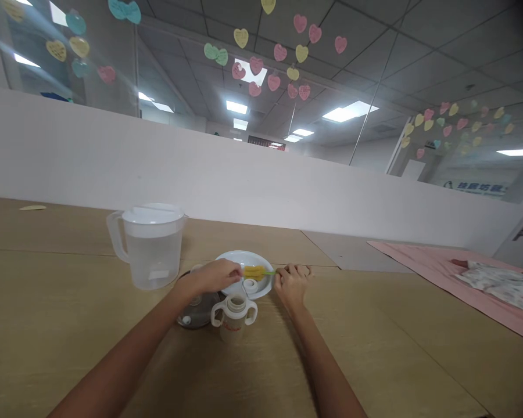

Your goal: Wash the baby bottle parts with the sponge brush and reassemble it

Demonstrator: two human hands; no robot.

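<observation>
Fingers [295, 270] of the right hand [291, 285] are curled around the green handle of a yellow-headed brush [253, 271], which is held over the white bowl [226, 255]. The left hand [220, 274] has its fingertips pinched together at the brush's yellow end; whether they grip the brush itself or a thin strand hanging there, I cannot tell.

All this sits on a tan tabletop [135, 360] crossed by thin seams. Inside the bowl lies a white ring [250, 286]. In front of the bowl stands a two-handled bottle [234, 313], its mouth uncovered; left of the bowl are a dark, see-through lid-like piece [200, 310] and a translucent pitcher [154, 255] with a white lid. Well to the bowl's right, a pink cloth [412, 267] bears white patterned fabric [501, 281].

Behind the bowl runs a low white wall [244, 180], topped by glass dotted with heart-shaped notes [273, 83]. Red lettering on the bottle is too small to read. Blue Chinese characters [482, 187], far right beyond the bowl, are too blurred to read surely.
</observation>
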